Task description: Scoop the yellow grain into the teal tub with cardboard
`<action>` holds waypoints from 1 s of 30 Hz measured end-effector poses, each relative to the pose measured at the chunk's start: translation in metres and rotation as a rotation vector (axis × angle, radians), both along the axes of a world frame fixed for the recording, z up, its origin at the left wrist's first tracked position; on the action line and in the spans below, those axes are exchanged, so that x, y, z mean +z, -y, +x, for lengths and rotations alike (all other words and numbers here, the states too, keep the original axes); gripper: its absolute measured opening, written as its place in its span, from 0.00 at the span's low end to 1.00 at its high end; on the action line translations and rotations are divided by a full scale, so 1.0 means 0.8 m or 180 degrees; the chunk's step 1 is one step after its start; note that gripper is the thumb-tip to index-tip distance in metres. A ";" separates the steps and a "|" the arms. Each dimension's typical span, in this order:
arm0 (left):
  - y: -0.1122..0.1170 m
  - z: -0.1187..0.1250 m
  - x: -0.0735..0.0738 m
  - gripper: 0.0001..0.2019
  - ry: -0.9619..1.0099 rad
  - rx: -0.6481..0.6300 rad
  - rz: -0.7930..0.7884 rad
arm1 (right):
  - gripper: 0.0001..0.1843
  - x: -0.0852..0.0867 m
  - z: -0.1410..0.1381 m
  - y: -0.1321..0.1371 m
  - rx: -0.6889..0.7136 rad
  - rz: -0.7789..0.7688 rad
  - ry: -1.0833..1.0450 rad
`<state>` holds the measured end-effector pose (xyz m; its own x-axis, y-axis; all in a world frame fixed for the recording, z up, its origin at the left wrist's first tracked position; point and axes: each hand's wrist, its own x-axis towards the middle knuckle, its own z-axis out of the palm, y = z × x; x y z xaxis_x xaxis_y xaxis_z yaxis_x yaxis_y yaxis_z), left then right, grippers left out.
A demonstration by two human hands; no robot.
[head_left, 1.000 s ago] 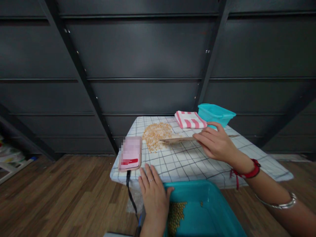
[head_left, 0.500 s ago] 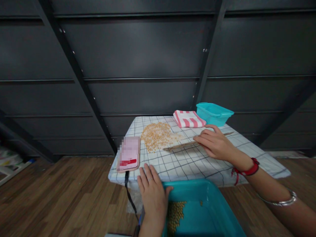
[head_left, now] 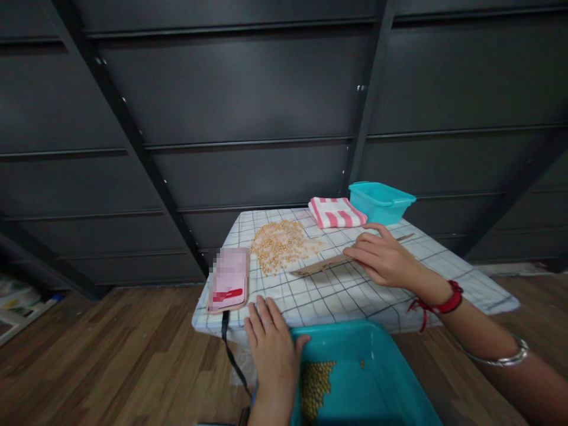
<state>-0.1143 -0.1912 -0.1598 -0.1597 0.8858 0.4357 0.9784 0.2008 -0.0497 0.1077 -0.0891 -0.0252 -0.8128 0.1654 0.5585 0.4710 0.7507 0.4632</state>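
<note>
My right hand [head_left: 384, 255] pinches a long, thin strip of brown cardboard [head_left: 322, 265], held low over the checked tablecloth. Its left end points at a spread of yellow soybeans [head_left: 277, 242] mixed with fine whitish grains. My left hand [head_left: 274, 349] lies with fingers stretched out at the table's front edge, its thumb over the rim of a large teal tub [head_left: 368, 378]. Inside that tub, greenish-brown beans [head_left: 316, 387] are gathered along the left side, partly hidden by my hand.
A phone in a pink case [head_left: 231, 278] lies at the table's left edge, a black strap [head_left: 233, 355] hanging from it. Toward the back are a folded pink-and-white striped cloth [head_left: 337, 213] and a small turquoise basket [head_left: 380, 202]. Dark wall panels [head_left: 248, 94] rise behind the table.
The cardboard strip has turned in my right hand, so more of its flat face shows. My left hand stays in place, and the whole view has shifted slightly.
</note>
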 end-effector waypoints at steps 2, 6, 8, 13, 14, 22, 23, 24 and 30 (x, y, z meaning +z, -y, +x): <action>0.000 0.002 0.002 0.41 -0.0024 0.0007 0.0005 | 0.15 0.002 0.002 0.003 0.0004 -0.0006 0.0000; -0.001 0.003 0.003 0.42 -0.0016 -0.0017 0.0022 | 0.13 0.004 0.003 0.004 0.0037 0.0025 -0.0112; -0.001 0.003 0.003 0.43 0.0023 -0.0024 0.0017 | 0.13 0.003 0.005 0.005 0.0039 -0.0002 -0.0128; 0.000 0.004 0.003 0.44 0.0089 -0.0025 0.0017 | 0.15 0.001 0.010 0.010 0.0052 -0.0079 -0.0033; 0.000 0.004 0.004 0.44 0.0094 -0.0025 0.0024 | 0.15 0.001 0.011 0.012 0.0060 -0.0091 -0.0014; 0.002 0.005 0.006 0.44 0.0082 -0.0019 0.0109 | 0.17 0.007 0.014 0.019 -0.0008 -0.0033 0.0026; 0.002 0.005 0.006 0.44 0.0076 -0.0021 0.0110 | 0.17 0.008 0.014 0.019 -0.0025 -0.0021 0.0047; 0.002 0.005 0.006 0.44 0.0069 -0.0020 0.0108 | 0.17 0.008 0.014 0.019 -0.0038 -0.0021 0.0077; 0.002 0.006 0.009 0.44 0.0058 -0.0015 0.0037 | 0.16 0.010 0.013 0.030 -0.0037 -0.0110 0.0142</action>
<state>-0.1096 -0.1926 -0.1528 -0.1637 0.8814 0.4432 0.9800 0.1968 -0.0295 0.1178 -0.1135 -0.0171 -0.8347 0.1936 0.5155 0.4593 0.7612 0.4578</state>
